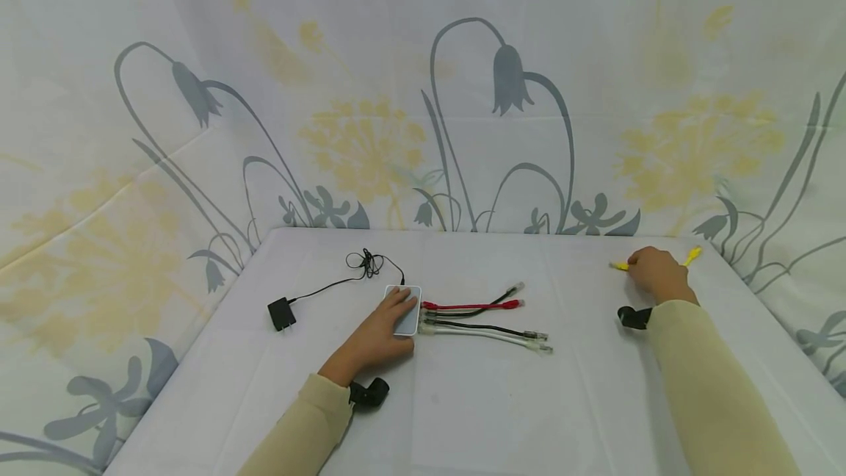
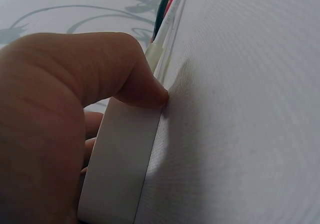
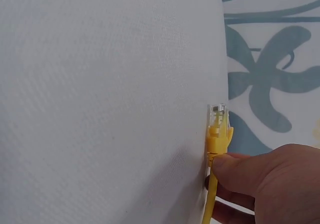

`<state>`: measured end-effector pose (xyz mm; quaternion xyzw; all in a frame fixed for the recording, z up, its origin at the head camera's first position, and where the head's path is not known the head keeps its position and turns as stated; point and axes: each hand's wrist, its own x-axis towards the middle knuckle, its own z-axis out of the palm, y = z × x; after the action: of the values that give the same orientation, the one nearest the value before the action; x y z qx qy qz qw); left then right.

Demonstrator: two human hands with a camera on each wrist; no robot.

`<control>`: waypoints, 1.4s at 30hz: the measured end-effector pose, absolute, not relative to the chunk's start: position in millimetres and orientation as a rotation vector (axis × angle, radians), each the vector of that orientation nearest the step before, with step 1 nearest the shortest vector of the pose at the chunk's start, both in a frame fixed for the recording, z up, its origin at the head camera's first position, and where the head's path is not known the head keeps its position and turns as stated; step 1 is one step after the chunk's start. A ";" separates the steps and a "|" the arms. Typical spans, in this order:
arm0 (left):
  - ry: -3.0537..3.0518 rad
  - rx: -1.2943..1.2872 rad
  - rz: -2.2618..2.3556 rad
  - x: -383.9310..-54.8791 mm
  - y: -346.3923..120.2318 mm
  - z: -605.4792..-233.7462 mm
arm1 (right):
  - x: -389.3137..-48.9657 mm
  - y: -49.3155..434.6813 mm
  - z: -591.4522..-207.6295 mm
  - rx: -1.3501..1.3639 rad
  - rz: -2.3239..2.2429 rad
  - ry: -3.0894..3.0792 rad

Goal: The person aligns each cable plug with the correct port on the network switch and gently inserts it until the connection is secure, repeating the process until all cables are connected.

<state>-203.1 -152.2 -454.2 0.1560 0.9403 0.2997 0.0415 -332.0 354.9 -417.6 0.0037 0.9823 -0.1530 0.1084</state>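
Observation:
A small white network switch [image 1: 407, 323] lies on the table with my left hand [image 1: 380, 329] over it. In the left wrist view, the thumb bends against the side of the switch [image 2: 122, 154], while the other fingers are partly hidden behind it. Far off to the right, my right hand [image 1: 656, 273] pinches a yellow network cable [image 1: 692, 254] between thumb and fingers, just behind its clear plug [image 3: 218, 115]. The cable's middle is hidden by the hand in the head view.
A red network cable [image 1: 472, 307], a white one [image 1: 479, 334] and two black ones run rightward from the switch. Behind it, a thin black cord [image 1: 330, 286] leads to a power adapter [image 1: 282, 314]. Patterned fabric [image 1: 410, 131] hangs behind the white-covered table [image 1: 496, 417].

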 end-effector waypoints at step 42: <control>2.874 0.479 0.908 -204.1 -152.9 -456.8 | -323.7 319.4 -429.8 -0.248 -0.680 3.069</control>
<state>-204.1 -152.9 -456.8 0.1567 0.9408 0.2972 0.0451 -323.7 319.4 -429.8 -0.0785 0.9733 -0.2155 -0.0058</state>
